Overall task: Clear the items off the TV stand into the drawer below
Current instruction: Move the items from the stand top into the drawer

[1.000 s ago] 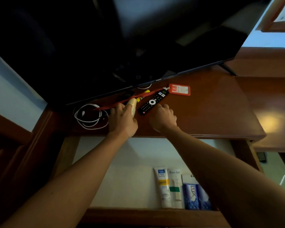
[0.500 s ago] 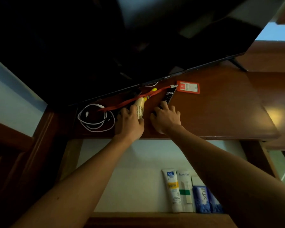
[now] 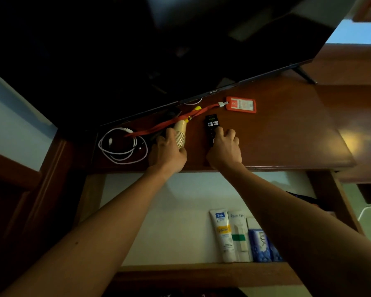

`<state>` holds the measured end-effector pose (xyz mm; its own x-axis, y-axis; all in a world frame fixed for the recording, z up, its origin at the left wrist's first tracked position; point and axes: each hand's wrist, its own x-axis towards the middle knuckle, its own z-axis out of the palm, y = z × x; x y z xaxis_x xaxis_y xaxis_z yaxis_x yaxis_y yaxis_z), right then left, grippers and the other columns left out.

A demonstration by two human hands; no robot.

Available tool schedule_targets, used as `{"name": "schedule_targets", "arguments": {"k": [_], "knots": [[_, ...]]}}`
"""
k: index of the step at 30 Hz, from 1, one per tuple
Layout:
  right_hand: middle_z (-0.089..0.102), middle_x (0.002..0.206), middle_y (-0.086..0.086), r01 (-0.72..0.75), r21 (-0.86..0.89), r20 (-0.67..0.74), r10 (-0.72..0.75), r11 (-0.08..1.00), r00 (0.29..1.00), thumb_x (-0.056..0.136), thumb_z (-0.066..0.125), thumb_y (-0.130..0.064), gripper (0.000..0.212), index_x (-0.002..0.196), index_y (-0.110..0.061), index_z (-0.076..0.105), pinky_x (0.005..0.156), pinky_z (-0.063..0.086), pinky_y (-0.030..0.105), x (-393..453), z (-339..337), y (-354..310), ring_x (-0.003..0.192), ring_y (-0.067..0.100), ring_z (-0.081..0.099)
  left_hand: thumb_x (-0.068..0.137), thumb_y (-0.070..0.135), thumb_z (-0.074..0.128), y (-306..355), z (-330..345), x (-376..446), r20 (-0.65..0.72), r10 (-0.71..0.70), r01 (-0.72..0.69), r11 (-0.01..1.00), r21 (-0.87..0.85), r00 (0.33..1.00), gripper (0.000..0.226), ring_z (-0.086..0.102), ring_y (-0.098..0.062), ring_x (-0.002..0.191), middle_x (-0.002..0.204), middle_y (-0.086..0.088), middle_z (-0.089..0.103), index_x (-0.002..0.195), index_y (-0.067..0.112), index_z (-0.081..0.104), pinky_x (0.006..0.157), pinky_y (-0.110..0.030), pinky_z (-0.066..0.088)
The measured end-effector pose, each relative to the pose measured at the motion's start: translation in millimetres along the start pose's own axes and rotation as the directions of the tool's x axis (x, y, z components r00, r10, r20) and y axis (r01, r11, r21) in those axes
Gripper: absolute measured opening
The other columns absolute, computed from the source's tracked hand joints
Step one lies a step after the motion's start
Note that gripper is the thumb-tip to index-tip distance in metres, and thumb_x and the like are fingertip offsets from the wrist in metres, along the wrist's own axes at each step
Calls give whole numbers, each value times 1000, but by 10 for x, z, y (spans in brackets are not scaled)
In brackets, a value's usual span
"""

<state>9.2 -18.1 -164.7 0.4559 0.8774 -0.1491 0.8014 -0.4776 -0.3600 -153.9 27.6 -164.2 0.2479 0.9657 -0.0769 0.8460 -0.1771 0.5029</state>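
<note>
Your left hand (image 3: pixel 167 152) has its grip closed around the ribbed beige cup (image 3: pixel 180 133) on the surface (image 3: pixel 287 138); just right of it, your right hand (image 3: pixel 224 147) grips the black remote (image 3: pixel 211 127) above the open drawer (image 3: pixel 159 211).

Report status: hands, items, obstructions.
Left hand grips ribbed beige paper cup. Right hand grips black remote control. Red lanyard lies over cup.

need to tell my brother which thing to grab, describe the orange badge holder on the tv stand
On the wooden TV stand, look just below the TV's bottom edge. The badge holder lies flat beyond the black remote: the only orange rectangle, clipped to a red lanyard.
</note>
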Motion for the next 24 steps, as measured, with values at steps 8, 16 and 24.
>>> {"name": "schedule_targets", "arguments": {"k": [8, 16, 24], "knots": [[51, 134, 18, -66, 177, 53, 58, 982, 997, 84, 66, -11, 69, 144, -13, 31, 96, 46, 50, -396, -76, 109, 125, 39, 43, 86, 31, 68, 67, -1, -360, -8, -36, 35, 998, -51, 999, 49, 61, -37, 102, 126, -15, 52, 123, 24, 37, 72, -44, 54], [55, 125, 18, -56, 222, 17, 54, 973, 998, 76, 61, -10, 67, 136, -15, 33, 89, 50, 49, -1115, 21, 281, 113, 40, 50, 88, 33, 67, 148, 72, -1042, -5, -37, 37, 996, -81, 999, 50, 59, -30, 101, 129, -8, 49, 127, 30, 35, 71, -41, 52], [55, 122, 17, -19, 204, 47, 10, 979, 999, 75, 66, -13, 70, 137, -17, 32, 85, 50, 45, -1744, 151, 455, 109, 40, 54, 90, 36, 65, 73, 310, -1708, 52, -39, 40, 999, -31, 998, 51, 58, -26, 91, 122, -10, 51, 126, 27, 32, 68, -37, 50]]}}
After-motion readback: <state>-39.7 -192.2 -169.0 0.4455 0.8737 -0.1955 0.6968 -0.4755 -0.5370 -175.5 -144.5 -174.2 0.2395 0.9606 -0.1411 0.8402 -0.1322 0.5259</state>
